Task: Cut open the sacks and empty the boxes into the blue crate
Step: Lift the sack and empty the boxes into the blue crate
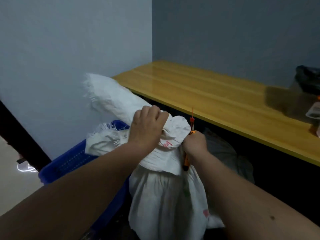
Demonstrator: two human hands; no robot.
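Woven polypropylene makes up the white sack (166, 201) standing at my six o'clock, its cloth crumpled and its cut edges frayed into loose threads. My left hand (147, 129) grips the bunched neck, fingers curled tight round the gathered fabric. My right hand (195, 142) is closed round an orange utility knife (186, 160), held just beside the neck at three o'clock of the left hand; a thin red tie (191, 118) sticks up above it. Faint red printing marks the sack, too blurred for me to read. At nine o'clock sits the blue crate (72, 158), perforated plastic, touching the sack. A glossy yellow wooden tabletop (216, 101) runs at two o'clock.
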